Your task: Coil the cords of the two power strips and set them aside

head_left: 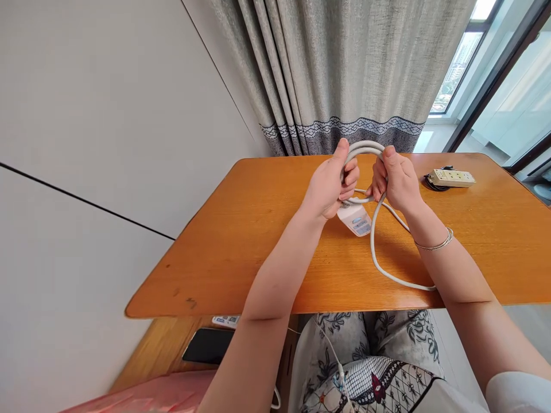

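Observation:
Above the middle of the wooden table (241, 241), both my hands grip a coil of white power cable (364, 148). My left hand (330, 184) is closed round the left side of the coil, thumb on top. My right hand (396, 179) is closed round the right side. The white power strip (354, 219) at the cable's end hangs just under my left hand, close to the tabletop. A loose loop of the same cable (379, 264) trails over the table toward my right forearm.
A second, beige power strip (453, 177) with a dark cord lies at the table's far right. A grey curtain (336, 74) hangs behind the table. A black phone (207, 345) lies on a lower surface beneath the table's near edge.

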The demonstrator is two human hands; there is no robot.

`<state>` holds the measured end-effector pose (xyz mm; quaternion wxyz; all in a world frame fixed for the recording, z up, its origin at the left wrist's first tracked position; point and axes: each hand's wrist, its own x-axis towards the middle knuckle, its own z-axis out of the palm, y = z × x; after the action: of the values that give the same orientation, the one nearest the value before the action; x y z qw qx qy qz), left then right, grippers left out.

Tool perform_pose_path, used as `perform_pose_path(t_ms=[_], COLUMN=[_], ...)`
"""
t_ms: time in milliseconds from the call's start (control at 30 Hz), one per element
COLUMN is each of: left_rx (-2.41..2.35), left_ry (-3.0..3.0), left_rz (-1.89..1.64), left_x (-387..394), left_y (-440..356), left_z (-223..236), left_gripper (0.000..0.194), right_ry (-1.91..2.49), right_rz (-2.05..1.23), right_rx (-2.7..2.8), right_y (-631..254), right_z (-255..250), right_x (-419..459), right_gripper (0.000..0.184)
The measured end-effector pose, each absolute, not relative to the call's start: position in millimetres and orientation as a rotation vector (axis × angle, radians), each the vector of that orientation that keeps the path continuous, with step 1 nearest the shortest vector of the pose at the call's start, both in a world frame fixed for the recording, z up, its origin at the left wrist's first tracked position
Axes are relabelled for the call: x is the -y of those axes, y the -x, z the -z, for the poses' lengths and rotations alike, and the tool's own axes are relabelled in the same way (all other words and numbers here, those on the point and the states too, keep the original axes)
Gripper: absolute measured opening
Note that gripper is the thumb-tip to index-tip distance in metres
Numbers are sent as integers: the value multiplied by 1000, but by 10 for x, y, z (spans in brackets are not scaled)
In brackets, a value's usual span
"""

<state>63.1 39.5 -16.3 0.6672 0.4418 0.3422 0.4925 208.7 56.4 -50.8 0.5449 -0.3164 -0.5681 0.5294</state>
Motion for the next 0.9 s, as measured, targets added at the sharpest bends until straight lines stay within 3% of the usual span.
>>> perform_pose_path(t_ms=[200, 400, 600, 767, 900], left_rx=[-752, -821, -749, -734, -738], left_ry=[-1032, -961, -853, -854, -942], left_rz=[-1279, -1555, -1649, -1464, -1197], left_x=[-465, -572, -471, -413, -431], left_y=[-645, -665, -699, -657, -575], left_z=[231, 312, 236, 170, 147], left_gripper=[56, 39, 36, 35, 51], right_ry=[773, 698, 693, 705, 699], right_rz=[-1115, -951, -942, -946, -920], right_rx=[1371, 1457, 1529, 1542, 1507], right_y=[-2042, -1965, -1990, -2018, -2015], right_z=[520, 592, 579, 577, 597], right_x=[-547, -535, -529, -565, -591], right_gripper=[64, 69, 71, 72, 72])
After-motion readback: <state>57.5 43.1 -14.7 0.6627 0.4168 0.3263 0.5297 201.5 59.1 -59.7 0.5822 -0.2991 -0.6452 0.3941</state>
